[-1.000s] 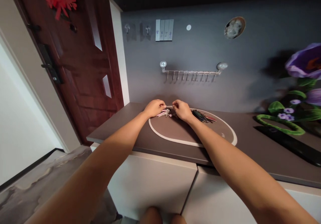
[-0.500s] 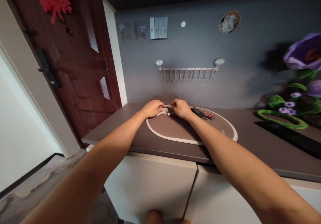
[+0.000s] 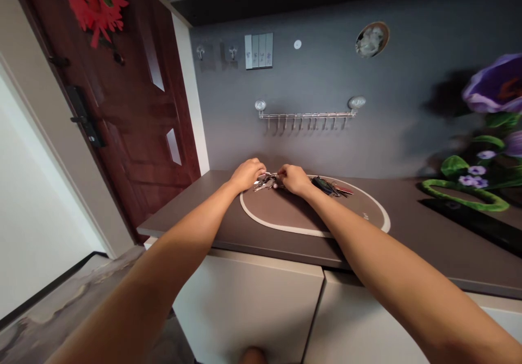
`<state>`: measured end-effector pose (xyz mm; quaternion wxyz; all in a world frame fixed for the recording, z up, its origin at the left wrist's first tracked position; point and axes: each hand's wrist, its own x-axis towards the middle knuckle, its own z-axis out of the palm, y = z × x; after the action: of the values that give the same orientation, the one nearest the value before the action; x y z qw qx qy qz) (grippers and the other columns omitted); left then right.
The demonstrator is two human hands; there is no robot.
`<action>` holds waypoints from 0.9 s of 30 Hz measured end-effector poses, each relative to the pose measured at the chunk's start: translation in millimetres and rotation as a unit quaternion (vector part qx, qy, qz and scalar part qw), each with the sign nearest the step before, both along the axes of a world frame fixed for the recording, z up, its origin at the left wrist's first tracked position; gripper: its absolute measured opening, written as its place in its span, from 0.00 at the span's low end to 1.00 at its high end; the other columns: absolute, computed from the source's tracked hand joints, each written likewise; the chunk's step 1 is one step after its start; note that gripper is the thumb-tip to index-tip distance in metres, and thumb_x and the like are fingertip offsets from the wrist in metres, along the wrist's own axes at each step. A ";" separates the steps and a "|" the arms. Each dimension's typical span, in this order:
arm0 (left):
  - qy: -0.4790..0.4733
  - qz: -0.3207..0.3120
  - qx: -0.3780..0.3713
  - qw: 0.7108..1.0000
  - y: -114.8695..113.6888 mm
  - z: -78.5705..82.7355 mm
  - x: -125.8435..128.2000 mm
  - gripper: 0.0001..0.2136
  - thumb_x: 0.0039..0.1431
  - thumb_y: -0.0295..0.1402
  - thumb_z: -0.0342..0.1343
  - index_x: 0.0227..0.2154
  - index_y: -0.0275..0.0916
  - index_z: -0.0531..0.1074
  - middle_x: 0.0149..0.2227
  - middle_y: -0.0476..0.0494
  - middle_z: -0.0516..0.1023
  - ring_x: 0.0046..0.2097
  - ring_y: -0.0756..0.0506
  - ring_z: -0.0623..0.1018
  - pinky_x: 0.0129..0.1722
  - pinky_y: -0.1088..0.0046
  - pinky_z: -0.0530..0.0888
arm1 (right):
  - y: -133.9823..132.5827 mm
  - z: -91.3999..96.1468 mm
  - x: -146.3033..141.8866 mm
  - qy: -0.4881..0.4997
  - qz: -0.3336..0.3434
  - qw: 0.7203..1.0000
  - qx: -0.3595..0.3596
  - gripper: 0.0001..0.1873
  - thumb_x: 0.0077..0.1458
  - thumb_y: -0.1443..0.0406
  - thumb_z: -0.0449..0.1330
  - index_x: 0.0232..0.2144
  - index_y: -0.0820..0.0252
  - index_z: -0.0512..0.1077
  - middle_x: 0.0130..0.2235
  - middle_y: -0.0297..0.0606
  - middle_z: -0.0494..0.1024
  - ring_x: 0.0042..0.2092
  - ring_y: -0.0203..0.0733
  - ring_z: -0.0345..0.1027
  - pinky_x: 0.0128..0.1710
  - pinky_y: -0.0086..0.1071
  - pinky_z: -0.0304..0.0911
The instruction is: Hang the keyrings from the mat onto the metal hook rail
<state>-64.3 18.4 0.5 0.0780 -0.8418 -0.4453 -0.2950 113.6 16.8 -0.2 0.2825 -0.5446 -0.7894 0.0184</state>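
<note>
Both hands reach out over an oval brown mat [image 3: 314, 214] with a pale rim on a dark cabinet top. My left hand [image 3: 246, 173] has its fingers curled onto a bunch of keys [image 3: 265, 182] at the mat's far left. My right hand [image 3: 294, 178] is closed too, pinching the same bunch from the right; the two hands nearly touch. A second, darker bunch of keys [image 3: 328, 186] with a red tag lies on the mat just right of my right hand.
A chrome rail of hooks [image 3: 305, 116] hangs on the grey wall above the mat, with two single hooks [image 3: 216, 53] and a switch panel [image 3: 258, 50] higher up. A dark red door [image 3: 118, 97] stands left. Artificial flowers [image 3: 485, 152] fill the right end.
My hands have stayed at the far left of the mat, working the key bunch slightly. The view has shifted a little with my head.
</note>
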 end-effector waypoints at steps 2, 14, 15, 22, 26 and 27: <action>-0.017 0.012 0.013 1.000 -0.3 1.5 -0.8 0.12 0.57 0.32 0.43 0.30 0.40 0.72 0.34 0.43 0.70 0.37 0.47 0.69 0.39 0.72 0.64 | -0.3 -0.2 -0.7 0.004 0.002 1.000 0.007 0.10 0.49 0.70 0.53 0.34 0.61 0.71 0.37 0.46 0.75 0.38 0.43 0.67 0.37 0.31 0.57; -0.058 0.062 0.066 0.994 -9.2 11.9 -4.5 0.12 0.59 0.32 0.42 0.31 0.41 0.71 0.34 0.44 0.68 0.36 0.48 0.69 0.36 0.74 0.63 | -14.0 8.7 -10.2 0.123 0.045 0.978 0.160 0.11 0.50 0.68 0.50 0.38 0.61 0.65 0.34 0.40 0.70 0.36 0.39 0.62 0.38 0.31 0.56; -0.064 0.063 0.068 0.994 -10.1 12.6 -4.4 0.12 0.59 0.32 0.42 0.31 0.41 0.71 0.34 0.44 0.68 0.36 0.48 0.69 0.36 0.74 0.63 | -14.5 8.7 -10.7 0.123 0.056 0.977 0.168 0.10 0.50 0.68 0.50 0.37 0.61 0.66 0.34 0.39 0.70 0.36 0.38 0.62 0.38 0.31 0.57; -0.062 0.079 0.081 0.992 -14.1 15.1 -2.9 0.13 0.60 0.34 0.40 0.33 0.41 0.71 0.34 0.44 0.68 0.36 0.48 0.69 0.36 0.75 0.63 | -9.3 0.7 -13.2 0.121 0.092 0.975 0.164 0.11 0.51 0.66 0.50 0.34 0.59 0.71 0.35 0.39 0.67 0.37 0.37 0.63 0.42 0.31 0.58; -0.079 0.066 0.091 0.990 -14.6 15.2 -2.7 0.13 0.60 0.33 0.41 0.32 0.41 0.71 0.34 0.44 0.68 0.36 0.48 0.69 0.35 0.74 0.63 | -7.0 -1.9 -13.6 0.123 0.084 0.977 0.153 0.12 0.51 0.65 0.51 0.36 0.59 0.72 0.37 0.39 0.67 0.36 0.37 0.63 0.43 0.31 0.58; -0.084 0.061 0.094 0.990 -14.7 15.2 -2.6 0.13 0.60 0.34 0.41 0.32 0.40 0.71 0.34 0.44 0.68 0.36 0.47 0.69 0.35 0.74 0.63 | -7.1 -2.0 -13.7 0.126 0.084 0.977 0.152 0.12 0.51 0.64 0.51 0.36 0.59 0.72 0.37 0.39 0.67 0.36 0.37 0.63 0.43 0.31 0.58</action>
<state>-66.9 3.7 15.7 0.1373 -0.7744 -0.4709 -0.3997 99.9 9.6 -2.2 0.4563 -0.4204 -0.7842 -0.0094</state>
